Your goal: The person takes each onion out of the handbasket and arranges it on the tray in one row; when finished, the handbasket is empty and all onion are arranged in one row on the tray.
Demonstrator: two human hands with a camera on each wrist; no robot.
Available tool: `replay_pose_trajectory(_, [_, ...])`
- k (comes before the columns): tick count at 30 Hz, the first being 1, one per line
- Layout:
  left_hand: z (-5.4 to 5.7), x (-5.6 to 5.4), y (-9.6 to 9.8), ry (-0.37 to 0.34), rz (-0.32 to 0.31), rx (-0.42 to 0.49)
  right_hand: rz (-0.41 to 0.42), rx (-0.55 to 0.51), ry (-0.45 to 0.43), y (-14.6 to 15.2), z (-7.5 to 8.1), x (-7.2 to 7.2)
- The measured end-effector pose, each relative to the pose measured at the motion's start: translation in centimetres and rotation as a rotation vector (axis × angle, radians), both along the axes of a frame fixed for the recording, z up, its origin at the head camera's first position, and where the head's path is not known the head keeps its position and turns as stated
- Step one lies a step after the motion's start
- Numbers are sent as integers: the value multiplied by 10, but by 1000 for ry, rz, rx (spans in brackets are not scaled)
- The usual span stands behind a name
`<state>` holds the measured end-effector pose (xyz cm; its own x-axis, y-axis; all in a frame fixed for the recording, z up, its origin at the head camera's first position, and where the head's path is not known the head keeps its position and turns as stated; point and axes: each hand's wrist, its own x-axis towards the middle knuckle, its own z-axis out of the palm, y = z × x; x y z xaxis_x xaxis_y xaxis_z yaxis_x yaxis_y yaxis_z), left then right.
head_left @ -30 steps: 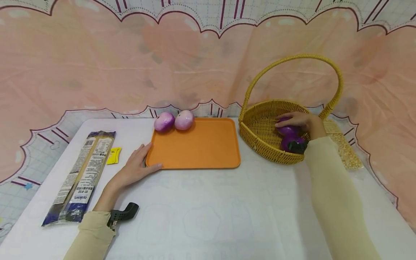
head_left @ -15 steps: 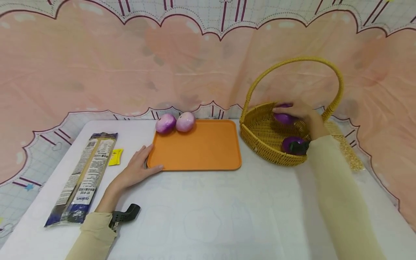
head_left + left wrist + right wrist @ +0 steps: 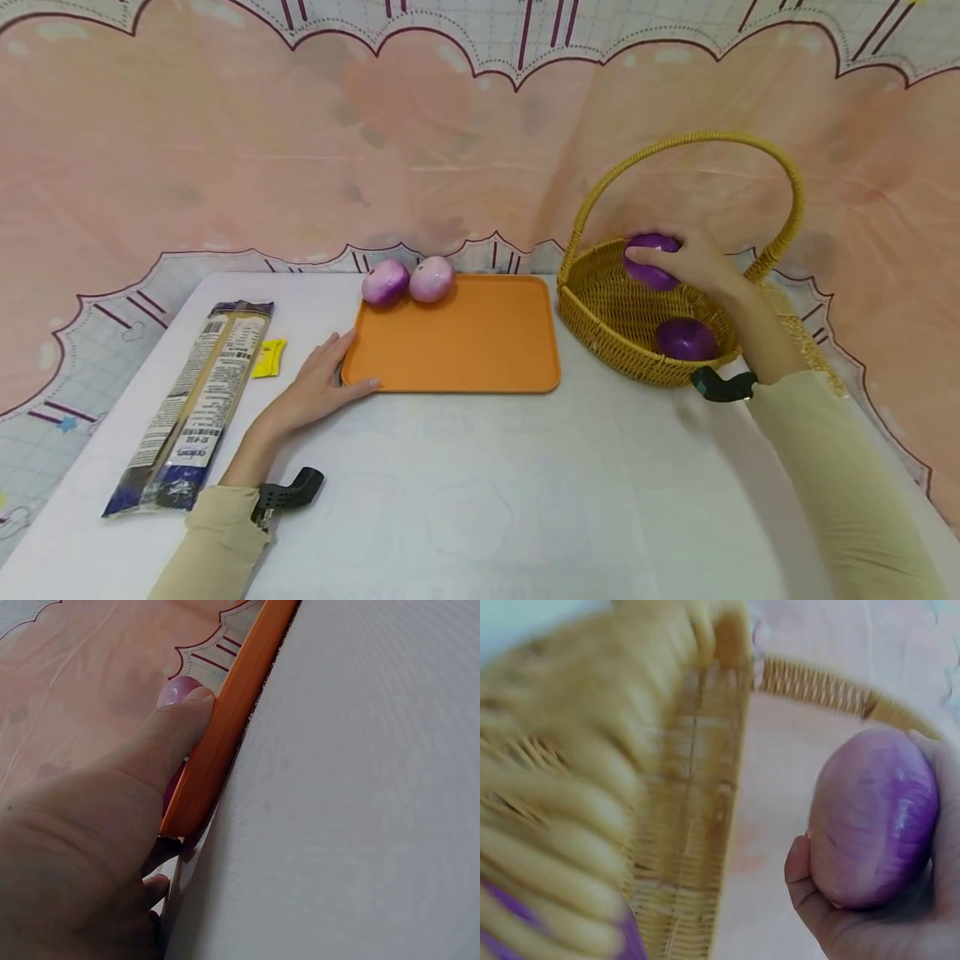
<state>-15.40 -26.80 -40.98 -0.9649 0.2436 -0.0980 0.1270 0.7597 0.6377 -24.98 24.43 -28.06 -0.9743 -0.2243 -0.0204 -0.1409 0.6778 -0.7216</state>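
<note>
My right hand (image 3: 693,260) grips a red onion (image 3: 652,262) at the far rim of the wicker basket (image 3: 611,337), below its tall handle. In the right wrist view, fingers and thumb are around that onion (image 3: 874,817). Another purple onion (image 3: 686,338) lies inside the basket. My left hand (image 3: 313,392) rests at the near left corner of the orange tray (image 3: 465,342), thumb on the front rim and fingers along the left side. The thumb (image 3: 169,735) touches the rim in the left wrist view. Two paler onions (image 3: 386,282) sit side by side at the tray's back left corner.
A long pack of noodles (image 3: 191,408) lies left of my left hand, with a small yellow packet (image 3: 268,358) beside it. Behind my right forearm, a clear bag of yellow grains (image 3: 806,333) is partly hidden. A patterned cloth (image 3: 480,167) hangs behind the table.
My right hand has lifted one onion from the basket's floor up to its far rim, its wrist turning. The other onion stays in the basket. My left hand stays at the tray corner.
</note>
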Motion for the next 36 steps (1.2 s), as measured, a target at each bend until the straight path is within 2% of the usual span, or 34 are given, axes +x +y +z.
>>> replay_pose_trajectory(4, [-1,1,-2,8,-3,9,-6,-49,-11,-13,1,19])
replay_pose_trajectory(9, [-2,2,-2,7,-2,16,36,-119,15,-29,-1,38])
replay_pose_trajectory(15, [0,2,-2,-2,-3,10,100,-116,48,-54,-5,55])
replay_pose_trajectory(22, [2,2,-2,-16,-2,6,177,-92,68,-88,-15,60])
replay_pose_trajectory(27, [2,1,-1,-16,-5,0,202,-61,76,-107,-20,61])
replay_pose_trajectory(36, [0,-1,0,10,-5,-2,150,-100,58,-127,-27,59])
